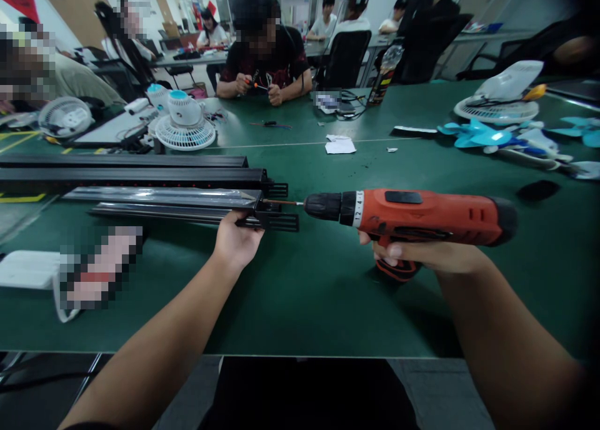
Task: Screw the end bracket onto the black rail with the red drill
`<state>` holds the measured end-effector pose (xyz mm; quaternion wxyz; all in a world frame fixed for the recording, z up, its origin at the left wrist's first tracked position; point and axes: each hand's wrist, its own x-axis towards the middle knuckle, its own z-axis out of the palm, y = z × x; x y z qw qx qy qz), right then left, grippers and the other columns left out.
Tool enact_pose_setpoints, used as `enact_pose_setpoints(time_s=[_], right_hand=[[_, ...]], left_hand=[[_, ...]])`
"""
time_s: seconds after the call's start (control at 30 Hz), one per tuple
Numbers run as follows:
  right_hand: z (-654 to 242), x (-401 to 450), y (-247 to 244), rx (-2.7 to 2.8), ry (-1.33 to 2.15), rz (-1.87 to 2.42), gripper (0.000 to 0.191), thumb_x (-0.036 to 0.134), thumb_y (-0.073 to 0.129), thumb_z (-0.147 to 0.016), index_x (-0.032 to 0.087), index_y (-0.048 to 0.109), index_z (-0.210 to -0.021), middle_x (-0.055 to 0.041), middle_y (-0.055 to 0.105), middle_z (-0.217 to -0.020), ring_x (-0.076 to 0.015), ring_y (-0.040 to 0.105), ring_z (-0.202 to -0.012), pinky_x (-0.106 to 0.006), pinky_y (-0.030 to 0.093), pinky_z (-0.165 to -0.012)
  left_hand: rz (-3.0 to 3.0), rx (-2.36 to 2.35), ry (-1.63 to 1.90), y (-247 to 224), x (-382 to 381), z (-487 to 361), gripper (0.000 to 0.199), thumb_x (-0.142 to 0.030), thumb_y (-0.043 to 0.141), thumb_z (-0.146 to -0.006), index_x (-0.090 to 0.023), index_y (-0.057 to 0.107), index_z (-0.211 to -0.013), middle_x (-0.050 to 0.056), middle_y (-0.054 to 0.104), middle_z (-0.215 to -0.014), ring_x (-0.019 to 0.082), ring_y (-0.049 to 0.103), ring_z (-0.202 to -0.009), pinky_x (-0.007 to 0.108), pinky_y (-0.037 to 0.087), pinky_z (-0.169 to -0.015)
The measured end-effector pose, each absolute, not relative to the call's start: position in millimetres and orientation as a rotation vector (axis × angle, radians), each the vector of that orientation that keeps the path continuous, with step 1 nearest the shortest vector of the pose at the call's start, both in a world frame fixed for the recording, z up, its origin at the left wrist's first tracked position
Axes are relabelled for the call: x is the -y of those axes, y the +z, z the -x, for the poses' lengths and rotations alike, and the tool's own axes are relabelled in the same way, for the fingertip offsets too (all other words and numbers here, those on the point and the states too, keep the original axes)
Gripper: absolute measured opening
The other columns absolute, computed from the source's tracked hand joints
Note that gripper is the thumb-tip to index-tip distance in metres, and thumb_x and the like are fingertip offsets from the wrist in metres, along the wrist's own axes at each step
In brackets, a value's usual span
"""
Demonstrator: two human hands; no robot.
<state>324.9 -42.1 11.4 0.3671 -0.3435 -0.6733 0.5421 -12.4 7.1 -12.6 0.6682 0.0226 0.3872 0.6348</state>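
Observation:
My right hand [398,253] is wrapped round the handle of an orange and black cordless drill [435,214], held level with its chuck facing left. A thin bit [285,202] runs from the chuck to the end of a long black metal profile [187,195], which has clear film along its top. My left hand [238,239] grips that profile near its right end, with the thumb on top and the other fingers mostly hidden beneath. Slotted black brackets [284,221] stick out at the profile's end, close to the bit.
Two more black profiles [131,175] lie behind. A power bank-like white block [30,269] is at the left. White fans [185,127] and blue fan blades [473,133] stand farther back, with a paper scrap [340,144] and a bottle [384,74]. A co-worker [267,49] sits opposite.

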Motion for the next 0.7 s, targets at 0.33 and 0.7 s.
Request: enact_pose_setpoints(time_s=[0.33, 0.7], right_hand=[[-321.3, 43.3, 15.5, 1.733, 1.389, 0.839, 0.031, 0.050, 0.097, -0.097, 0.023, 0.088, -0.110, 0.0029, 0.065, -0.066, -0.0142, 0.064, -0.059, -0.024, 0.060, -0.054], [-322.0, 42.7, 13.7, 1.733, 1.388, 0.898, 0.038, 0.054, 0.097, -0.094, 0.021, 0.087, -0.110, 0.0016, 0.068, -0.070, -0.0144, 0.062, -0.057, -0.028, 0.063, -0.056]], left_hand=[[-0.026, -0.864, 1.437, -10.3, -5.9, 11.3, 0.051, -0.004, 0.057, -0.090, -0.016, 0.075, -0.136, 0.008, 0.088, -0.101, 0.022, 0.081, -0.081, 0.031, 0.065, -0.079], [0.007, -0.898, 1.441, -4.6, -3.9, 8.7, 0.041, -0.005, 0.055, -0.092, -0.017, 0.076, -0.125, 0.006, 0.085, -0.094, 0.020, 0.080, -0.078, 0.029, 0.066, -0.078]])
